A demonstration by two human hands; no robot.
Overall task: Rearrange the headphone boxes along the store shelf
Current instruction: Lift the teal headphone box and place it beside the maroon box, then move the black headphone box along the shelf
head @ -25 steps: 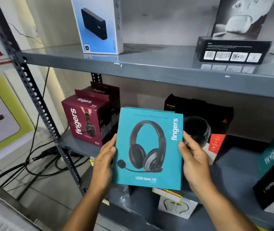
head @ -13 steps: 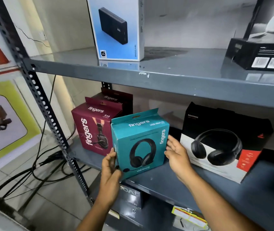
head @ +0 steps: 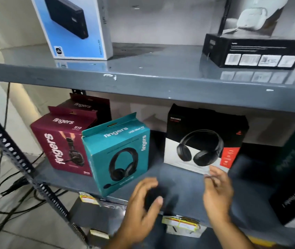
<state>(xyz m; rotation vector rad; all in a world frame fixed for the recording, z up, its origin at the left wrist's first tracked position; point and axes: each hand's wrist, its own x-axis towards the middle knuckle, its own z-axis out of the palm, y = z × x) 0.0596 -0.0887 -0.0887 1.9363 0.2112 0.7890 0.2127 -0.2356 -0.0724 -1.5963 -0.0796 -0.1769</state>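
Hands are hovering empty: left hand (head: 144, 200) and right hand (head: 218, 193), fingers loose. Teal headphone box (head: 119, 155) is standing on the shelf (head: 179, 184), touching the maroon box (head: 60, 141); squaring it wants light two-sided nudges.

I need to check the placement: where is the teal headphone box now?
The teal box stands on the lower shelf, left of centre, against the maroon box, apart from the black box.

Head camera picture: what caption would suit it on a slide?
Teal headphone box stands on the shelf between maroon box and black box; both hands, left and right, empty.
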